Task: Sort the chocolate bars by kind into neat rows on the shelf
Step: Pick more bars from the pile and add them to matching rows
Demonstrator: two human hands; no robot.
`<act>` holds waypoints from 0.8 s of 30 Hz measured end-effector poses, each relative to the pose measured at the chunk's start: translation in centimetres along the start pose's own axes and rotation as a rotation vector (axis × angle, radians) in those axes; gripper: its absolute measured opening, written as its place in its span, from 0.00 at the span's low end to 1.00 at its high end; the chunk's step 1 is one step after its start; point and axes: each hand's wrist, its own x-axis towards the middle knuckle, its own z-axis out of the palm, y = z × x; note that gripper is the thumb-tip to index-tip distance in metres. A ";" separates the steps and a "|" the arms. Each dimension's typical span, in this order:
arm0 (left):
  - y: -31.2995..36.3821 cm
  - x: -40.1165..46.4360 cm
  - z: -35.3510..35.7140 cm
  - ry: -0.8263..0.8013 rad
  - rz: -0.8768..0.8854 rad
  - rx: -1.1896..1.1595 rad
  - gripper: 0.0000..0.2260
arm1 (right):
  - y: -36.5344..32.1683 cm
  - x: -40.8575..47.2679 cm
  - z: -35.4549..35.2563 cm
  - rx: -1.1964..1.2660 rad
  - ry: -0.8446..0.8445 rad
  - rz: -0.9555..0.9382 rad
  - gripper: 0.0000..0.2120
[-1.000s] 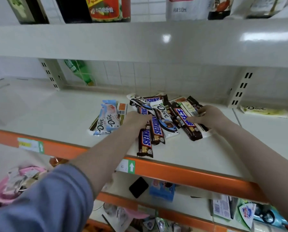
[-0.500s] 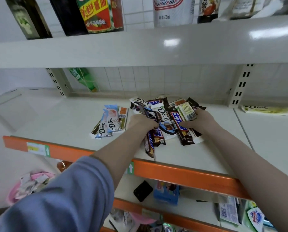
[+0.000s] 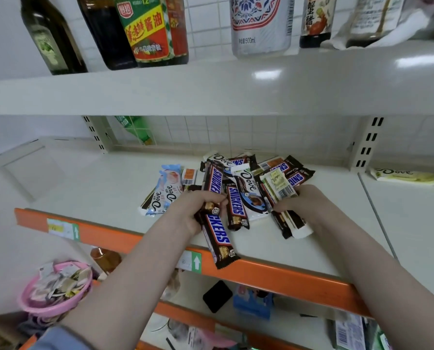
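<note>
Your right hand (image 3: 304,205) covers the lower part of the bars it pinches, so their brand is hard to read. Your left hand (image 3: 198,210) grips a Snickers bar (image 3: 217,234) over the shelf (image 3: 97,193) edge, beside the pile (image 3: 248,183).

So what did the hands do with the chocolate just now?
The left hand closed round Snickers bars and drew them toward the shelf's orange edge. The right hand gathered a few bars from the pile and grips them. The pale blue Dove bars stayed put.
</note>
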 end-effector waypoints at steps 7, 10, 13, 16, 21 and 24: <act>-1.4 -1.1 0.6 -0.033 0.010 -0.245 0.06 | 0.6 -2.6 -1.0 0.226 0.054 -0.060 0.08; -2.2 -0.5 1.1 -0.031 -0.029 -0.369 0.08 | 0.6 -3.8 -1.9 0.346 0.021 -0.089 0.07; -2.6 -0.4 2.4 -0.040 -0.025 -0.359 0.15 | 0.5 -4.5 -2.7 0.436 -0.014 -0.086 0.08; -2.8 -0.9 3.9 -0.035 0.011 -0.330 0.20 | 0.4 -4.9 -3.2 0.469 -0.030 -0.058 0.09; -3.8 -2.3 5.5 -0.061 0.120 -0.273 0.10 | 0.8 -6.2 -3.8 0.456 -0.029 -0.044 0.10; -4.9 -3.3 6.1 -0.057 0.158 -0.192 0.07 | 1.0 -8.1 -3.7 0.454 -0.043 -0.038 0.09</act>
